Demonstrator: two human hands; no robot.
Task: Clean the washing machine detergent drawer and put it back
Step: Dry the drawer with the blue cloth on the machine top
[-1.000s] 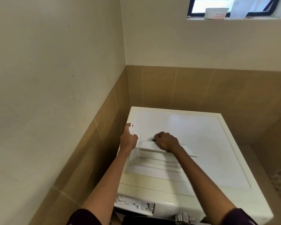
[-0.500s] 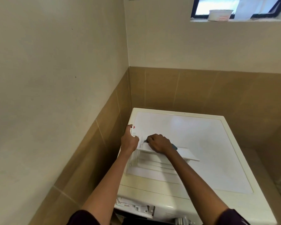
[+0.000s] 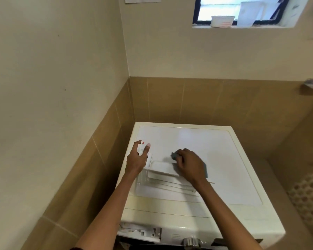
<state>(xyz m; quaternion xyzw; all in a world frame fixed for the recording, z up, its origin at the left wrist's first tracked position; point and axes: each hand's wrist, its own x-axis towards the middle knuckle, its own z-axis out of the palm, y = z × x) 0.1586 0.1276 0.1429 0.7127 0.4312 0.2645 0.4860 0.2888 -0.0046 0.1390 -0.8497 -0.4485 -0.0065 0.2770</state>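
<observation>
Now the drawer (image 3: 163, 168) lies out of its slot, flat on top of the machine (image 3: 224, 168), over the lid's front-left part. Your left grip (image 3: 136, 159) holds the drawer's upright left end, with thumb and fingers curled round the white plastic. Your right grip (image 3: 190, 165) is closed on a grey-blue cloth (image 3: 174, 156) and presses it on the drawer's far edge. The cloth pokes out past your fingertips and again at the right side of your hand. Both forearms reach in from the bottom edge, one on each side of the drawer. Below, at the machine's front-left corner, the slot (image 3: 139, 230) gapes open with white plastic inside, and a chrome knob (image 3: 190, 241) sits to its right. The machine stands in a corner, with tan tiles (image 3: 188, 100) behind and to the left. High on the back wall is a window (image 3: 219, 8), with a white tub (image 3: 222, 20) on its sill.
</observation>
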